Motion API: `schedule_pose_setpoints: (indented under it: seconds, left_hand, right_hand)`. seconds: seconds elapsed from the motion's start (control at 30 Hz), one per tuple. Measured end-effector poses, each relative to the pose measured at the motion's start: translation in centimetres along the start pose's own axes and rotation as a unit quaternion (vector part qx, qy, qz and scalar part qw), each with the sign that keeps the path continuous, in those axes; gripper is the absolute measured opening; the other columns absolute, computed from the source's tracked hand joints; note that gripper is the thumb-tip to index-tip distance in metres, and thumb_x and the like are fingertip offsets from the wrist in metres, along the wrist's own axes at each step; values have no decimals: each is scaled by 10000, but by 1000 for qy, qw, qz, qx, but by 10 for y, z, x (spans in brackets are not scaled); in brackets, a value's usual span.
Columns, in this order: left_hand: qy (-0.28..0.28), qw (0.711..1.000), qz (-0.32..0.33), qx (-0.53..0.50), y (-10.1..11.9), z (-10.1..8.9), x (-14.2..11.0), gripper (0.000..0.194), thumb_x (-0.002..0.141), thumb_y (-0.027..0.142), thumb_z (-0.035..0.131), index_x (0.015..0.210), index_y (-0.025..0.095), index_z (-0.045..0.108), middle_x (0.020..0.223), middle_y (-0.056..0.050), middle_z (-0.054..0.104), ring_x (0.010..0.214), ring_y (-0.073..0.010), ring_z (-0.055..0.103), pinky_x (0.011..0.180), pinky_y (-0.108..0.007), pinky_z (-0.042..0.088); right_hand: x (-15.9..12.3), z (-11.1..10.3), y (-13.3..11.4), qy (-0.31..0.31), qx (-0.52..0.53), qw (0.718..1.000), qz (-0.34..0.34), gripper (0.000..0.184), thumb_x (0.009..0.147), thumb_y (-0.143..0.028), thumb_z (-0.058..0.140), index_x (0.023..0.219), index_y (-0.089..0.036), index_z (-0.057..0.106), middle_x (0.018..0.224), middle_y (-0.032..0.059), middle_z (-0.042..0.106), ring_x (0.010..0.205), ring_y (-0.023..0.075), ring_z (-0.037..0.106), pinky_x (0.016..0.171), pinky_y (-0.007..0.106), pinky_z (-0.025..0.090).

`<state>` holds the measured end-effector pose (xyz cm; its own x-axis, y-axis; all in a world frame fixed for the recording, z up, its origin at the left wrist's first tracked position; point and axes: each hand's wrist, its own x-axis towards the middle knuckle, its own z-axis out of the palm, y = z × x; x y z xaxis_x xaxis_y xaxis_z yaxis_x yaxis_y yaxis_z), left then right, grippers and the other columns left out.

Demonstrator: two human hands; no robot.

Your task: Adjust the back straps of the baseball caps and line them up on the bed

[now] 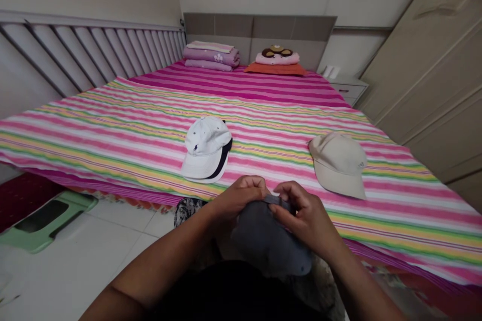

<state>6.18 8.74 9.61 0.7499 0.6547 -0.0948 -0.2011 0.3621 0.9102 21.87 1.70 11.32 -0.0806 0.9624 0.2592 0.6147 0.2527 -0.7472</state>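
A dark grey cap is held low over my lap, its back strap between my two hands. My left hand pinches one end of the strap, fingers closed. On the other end, my right hand grips with thumb and fingers near the small fastening. Ahead on the bed lies a white cap with a small dark logo, stacked on a dark cap whose edge shows at its right. Farther right rests a beige cap, brim toward me.
The bed has a striped sheet. Folded purple bedding and a pink pillow sit by the headboard. A green stool stands on the floor at left, a nightstand at far right.
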Motion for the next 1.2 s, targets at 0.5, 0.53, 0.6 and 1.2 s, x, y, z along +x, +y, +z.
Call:
schedule_pose_setpoints:
  seconds: [0.5,0.53,0.6,1.2]
  left_hand:
    - [-7,998,-38,58,14,0,7,287,581,273,729,765,124,566,566,42,516,438,-26,410,438,-161,259]
    - [-6,996,-49,74,15,0,8,272,582,277,727,740,119,572,547,47,504,428,-22,396,430,-161,246]
    - [-7,994,-71,85,17,-1,9,251,583,275,726,713,113,586,526,49,500,418,-23,393,426,-166,245]
    - [-49,991,-93,-88,13,-4,6,109,558,180,664,583,102,592,493,10,536,417,-60,455,454,-189,331]
  right_hand:
    - [23,-13,0,-29,391,910,139,274,591,-296,738,633,-173,496,583,-47,477,530,81,419,505,220,341]
    - [24,-13,-1,-25,382,914,137,277,582,-293,745,624,-172,499,581,-48,469,534,82,413,502,219,335]
    - [25,-12,-2,-24,372,919,129,275,579,-296,747,617,-175,503,586,-47,466,548,89,419,506,225,336]
    - [24,-7,-2,8,355,933,64,266,709,-394,644,631,-182,505,571,-40,472,526,97,396,509,236,308]
